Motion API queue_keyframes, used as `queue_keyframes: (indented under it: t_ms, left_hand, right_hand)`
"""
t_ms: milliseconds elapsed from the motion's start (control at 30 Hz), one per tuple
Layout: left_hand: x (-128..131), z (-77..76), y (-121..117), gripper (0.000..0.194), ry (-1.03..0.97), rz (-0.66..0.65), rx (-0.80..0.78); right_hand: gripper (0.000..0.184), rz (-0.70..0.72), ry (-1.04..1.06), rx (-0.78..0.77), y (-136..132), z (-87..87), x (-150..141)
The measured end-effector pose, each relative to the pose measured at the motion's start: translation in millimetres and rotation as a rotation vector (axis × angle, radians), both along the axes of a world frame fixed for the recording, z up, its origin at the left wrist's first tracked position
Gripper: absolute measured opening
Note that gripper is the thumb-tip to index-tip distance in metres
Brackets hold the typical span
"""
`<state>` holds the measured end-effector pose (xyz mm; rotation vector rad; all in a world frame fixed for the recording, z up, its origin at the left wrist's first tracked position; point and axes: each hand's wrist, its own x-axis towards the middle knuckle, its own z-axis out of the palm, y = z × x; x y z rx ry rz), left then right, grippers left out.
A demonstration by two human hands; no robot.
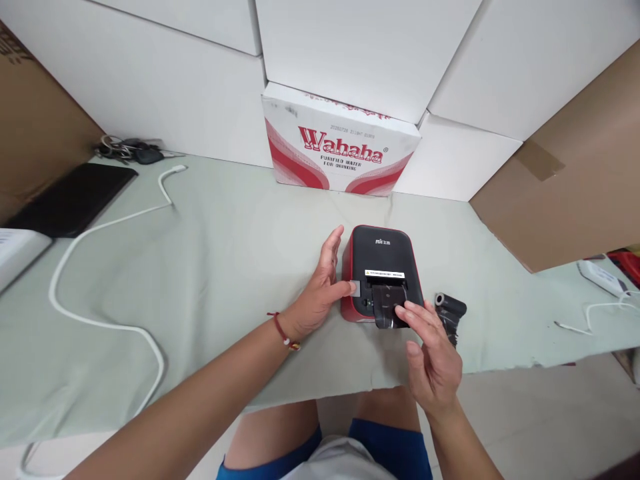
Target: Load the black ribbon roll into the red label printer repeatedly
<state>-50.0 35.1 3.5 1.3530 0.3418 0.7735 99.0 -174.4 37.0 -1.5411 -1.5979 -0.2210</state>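
Black printer (pixel 384 258) fore-and-aft, strip (pixel 386 309) side nearest

- There is one view, from a camera on the person's head.
- It looks forward and down at the worktop covered in pale green cloth (pixel 240 267).
- It is close above the bare left hand (pixel 316 297) and bare right hand (pixel 436 357), and sees down to the blue cloth shorts (pixel 395 443).
- It sees wide, reaching the big, smooth white boxes (pixel 350 40) at the back.
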Motion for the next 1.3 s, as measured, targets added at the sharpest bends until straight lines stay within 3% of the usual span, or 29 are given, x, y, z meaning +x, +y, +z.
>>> queue_keyframes:
  t_ms: [267, 433, 533, 600, 667, 800, 900, 1000, 1067, 1200, 1300]
  left_hand:
    - [5, -2.7, 0, 0.105, -0.073, -0.1, -0.039]
    - [7, -3.6, -1, 0.104, -0.058, -0.073, -0.055]
    - [9, -6.7, -1, 0.099, -0.063, -0.053, -0.027]
    - [10, -7.5, -1, 0.095, -0.055, -0.035, -0.005]
    - [11, -6.8, -1, 0.094, -0.04, -0.02, 0.002]
    - [10, -4.7, -1, 0.094, -0.028, -0.021, -0.001]
    - [10, -5.5, -1, 0.093, -0.026, -0.019, 0.002]
    - [10, -8.2, -1, 0.093, -0.033, -0.013, 0.003]
    - [11, -10.0, -1, 0.092, -0.045, -0.011, 0.003]
    - [13, -11.7, 0, 0.093, -0.044, 0.002, -0.002]
    - [14, -11.3, 0, 0.094, -0.024, 0.007, -0.019]
  right_hand:
    - [0.045, 0.003, -0.041, -0.005, 3, 9.8, 5]
    - [0.027, 0.029, 0.031, -0.035, 24, 44.5, 19]
    - [0.027, -0.082, 0.154, -0.277, 57, 75.1, 30]
    - [0.026, -0.14, 0.129, -0.496, 84, 92.0, 36]
    - [0.022, -0.135, -0.029, -0.709, 111, 103.1, 38]
    - [0.034, -0.093, -0.469, -1.099, 150, 110.3, 32]
    - [0.029, -0.091, -0.582, -1.219, 162, 110.1, 24]
    - [0.028, -0.135, -0.563, -1.198, 155, 113.2, 20]
    - [0.029, -0.168, -0.496, -1.103, 137, 121.1, 23]
    - [0.038, -0.123, -0.228, -0.834, 75, 150.3, 52]
    - [0.057, -0.194, -0.06, -0.874, 32, 163.0, 85]
